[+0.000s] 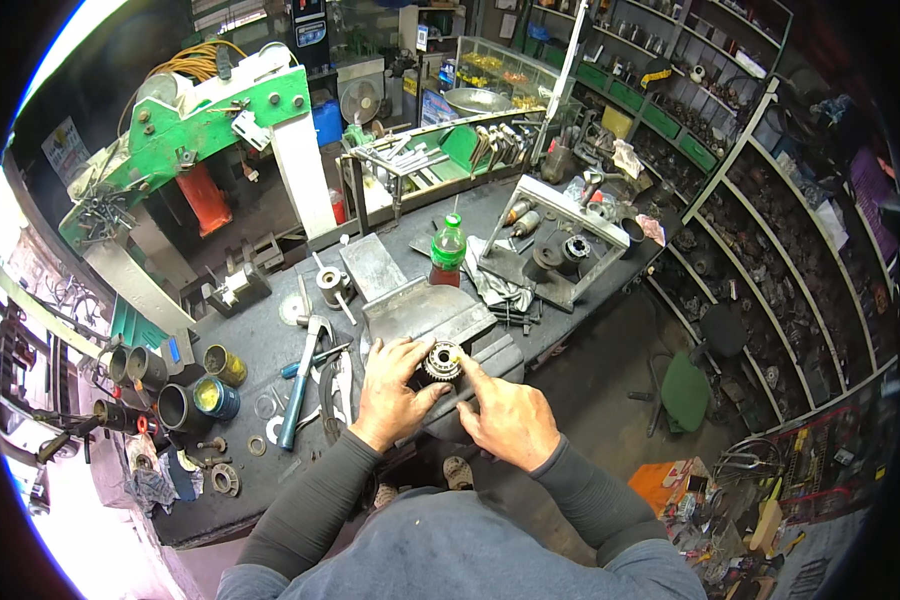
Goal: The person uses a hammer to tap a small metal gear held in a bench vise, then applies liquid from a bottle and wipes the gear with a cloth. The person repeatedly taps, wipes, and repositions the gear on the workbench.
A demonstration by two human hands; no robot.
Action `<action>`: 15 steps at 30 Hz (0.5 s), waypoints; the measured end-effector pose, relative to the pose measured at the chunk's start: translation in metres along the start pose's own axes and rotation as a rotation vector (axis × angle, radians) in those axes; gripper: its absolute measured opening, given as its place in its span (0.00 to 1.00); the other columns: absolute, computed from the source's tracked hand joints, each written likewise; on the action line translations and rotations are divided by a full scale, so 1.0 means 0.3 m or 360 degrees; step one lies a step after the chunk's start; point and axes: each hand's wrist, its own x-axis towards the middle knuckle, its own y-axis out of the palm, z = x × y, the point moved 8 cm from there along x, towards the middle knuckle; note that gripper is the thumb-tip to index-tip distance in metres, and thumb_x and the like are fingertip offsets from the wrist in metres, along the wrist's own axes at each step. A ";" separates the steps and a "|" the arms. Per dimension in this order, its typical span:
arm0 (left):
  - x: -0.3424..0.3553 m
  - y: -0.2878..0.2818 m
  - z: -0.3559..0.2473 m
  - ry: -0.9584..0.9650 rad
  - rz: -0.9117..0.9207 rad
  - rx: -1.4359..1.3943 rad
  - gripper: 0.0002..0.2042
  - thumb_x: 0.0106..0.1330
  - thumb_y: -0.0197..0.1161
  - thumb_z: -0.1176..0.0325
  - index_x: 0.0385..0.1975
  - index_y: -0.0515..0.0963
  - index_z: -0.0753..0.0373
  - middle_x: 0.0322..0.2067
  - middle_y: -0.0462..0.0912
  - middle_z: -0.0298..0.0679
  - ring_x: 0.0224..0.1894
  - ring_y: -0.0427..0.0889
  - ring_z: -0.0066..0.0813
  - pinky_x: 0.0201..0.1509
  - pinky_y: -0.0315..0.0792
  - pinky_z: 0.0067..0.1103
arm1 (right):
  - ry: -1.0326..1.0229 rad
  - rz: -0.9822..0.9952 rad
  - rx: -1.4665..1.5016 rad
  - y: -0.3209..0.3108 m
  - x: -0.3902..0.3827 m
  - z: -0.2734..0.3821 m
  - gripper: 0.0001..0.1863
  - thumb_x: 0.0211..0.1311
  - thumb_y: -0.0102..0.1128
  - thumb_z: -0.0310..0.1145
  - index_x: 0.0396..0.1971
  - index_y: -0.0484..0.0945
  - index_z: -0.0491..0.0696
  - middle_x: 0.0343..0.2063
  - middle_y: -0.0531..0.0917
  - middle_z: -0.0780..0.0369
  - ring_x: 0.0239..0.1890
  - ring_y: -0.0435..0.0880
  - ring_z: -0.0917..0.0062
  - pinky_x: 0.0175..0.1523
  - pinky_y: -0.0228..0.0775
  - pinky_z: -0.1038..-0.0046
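Note:
My left hand point(392, 390) is closed around the left side of a dark toothed metal part point(444, 366), which has a bearing-like ring in its top, on a metal vise point(425, 310). My right hand point(510, 415) reaches in from the lower right, its index finger stretched onto the ring's right edge, a small yellowish smear at the fingertip, thumb apart. A hammer point(300, 390) with a blue handle lies left of my left hand, beside pliers and dark tools. A green-capped bottle of red liquid point(446, 255) stands just behind the vise.
A green-and-white press point(195, 125) stands at back left. Cans and metal cylinders point(180, 408) crowd the bench's left end. A metal frame point(585, 275) with round parts sits at the right. Shelves of parts point(770, 260) and a green chair point(685, 390) are beyond the bench's right edge.

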 end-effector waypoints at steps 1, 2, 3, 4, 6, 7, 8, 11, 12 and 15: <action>0.002 -0.003 -0.004 0.0002 0.0005 -0.0003 0.39 0.59 0.86 0.55 0.72 0.81 0.57 0.64 0.86 0.46 0.73 0.78 0.54 0.84 0.60 0.59 | -0.0017 -0.0039 0.0027 -0.009 0.010 -0.008 0.42 0.66 0.76 0.39 0.78 0.72 0.46 0.25 0.88 0.54 0.28 0.91 0.56 0.36 0.84 0.55; 0.000 -0.004 -0.001 0.0020 -0.0007 0.0003 0.38 0.60 0.86 0.55 0.72 0.81 0.57 0.63 0.87 0.46 0.72 0.79 0.54 0.84 0.60 0.59 | -0.0029 -0.0082 0.0065 -0.016 0.022 -0.023 0.41 0.67 0.76 0.39 0.78 0.72 0.46 0.25 0.88 0.54 0.28 0.91 0.56 0.36 0.84 0.55; 0.000 -0.007 0.001 0.0016 -0.0006 0.0012 0.38 0.60 0.86 0.55 0.72 0.81 0.57 0.63 0.87 0.46 0.72 0.79 0.54 0.84 0.60 0.59 | -0.0042 -0.0124 0.0103 -0.030 0.038 -0.030 0.41 0.67 0.76 0.39 0.78 0.73 0.47 0.25 0.87 0.55 0.29 0.91 0.56 0.37 0.85 0.55; 0.001 -0.010 0.002 0.0011 -0.0005 0.0021 0.38 0.60 0.86 0.55 0.72 0.81 0.57 0.63 0.87 0.46 0.72 0.79 0.54 0.84 0.60 0.59 | 0.0049 -0.0037 0.0217 -0.028 0.061 -0.049 0.39 0.66 0.73 0.35 0.78 0.74 0.49 0.27 0.88 0.53 0.31 0.92 0.56 0.39 0.85 0.55; 0.006 -0.005 -0.001 0.0029 -0.0004 0.0011 0.38 0.60 0.86 0.55 0.72 0.81 0.57 0.63 0.86 0.46 0.71 0.80 0.54 0.84 0.61 0.59 | -0.0035 0.0101 0.0368 -0.003 0.117 -0.068 0.39 0.66 0.70 0.34 0.78 0.73 0.51 0.30 0.89 0.50 0.34 0.92 0.51 0.42 0.85 0.50; 0.006 -0.004 -0.003 0.0040 -0.0009 0.0004 0.38 0.60 0.86 0.55 0.72 0.81 0.57 0.63 0.86 0.46 0.70 0.80 0.53 0.83 0.61 0.59 | -0.0079 0.0171 0.0447 0.008 0.138 -0.072 0.39 0.66 0.69 0.33 0.78 0.72 0.52 0.31 0.90 0.48 0.36 0.92 0.48 0.44 0.85 0.48; 0.005 -0.006 -0.002 0.0042 -0.0020 0.0000 0.38 0.60 0.86 0.55 0.72 0.81 0.57 0.63 0.86 0.46 0.70 0.80 0.53 0.83 0.61 0.59 | -0.0120 0.0264 0.0328 0.019 0.152 -0.067 0.39 0.65 0.66 0.32 0.78 0.72 0.52 0.33 0.90 0.48 0.38 0.91 0.48 0.46 0.85 0.47; 0.003 -0.003 -0.005 0.0038 -0.0013 0.0010 0.37 0.60 0.86 0.56 0.71 0.82 0.57 0.63 0.86 0.46 0.70 0.81 0.52 0.82 0.62 0.59 | -0.0202 0.0198 0.0157 0.011 0.150 -0.062 0.37 0.67 0.66 0.35 0.77 0.74 0.54 0.33 0.90 0.49 0.37 0.91 0.50 0.46 0.85 0.49; 0.001 -0.007 -0.009 0.0050 -0.0035 0.0014 0.37 0.60 0.86 0.56 0.71 0.82 0.57 0.63 0.86 0.46 0.69 0.81 0.51 0.82 0.62 0.60 | -0.0192 0.0159 0.0144 0.002 0.142 -0.062 0.36 0.66 0.67 0.33 0.76 0.76 0.54 0.34 0.90 0.50 0.37 0.91 0.51 0.45 0.85 0.50; -0.007 -0.015 -0.020 0.0071 -0.0098 0.0031 0.36 0.59 0.86 0.57 0.69 0.83 0.57 0.64 0.86 0.45 0.69 0.82 0.51 0.82 0.63 0.59 | -0.0175 0.0050 0.0139 -0.024 0.087 -0.043 0.34 0.64 0.68 0.30 0.73 0.80 0.53 0.35 0.90 0.51 0.37 0.91 0.53 0.44 0.85 0.53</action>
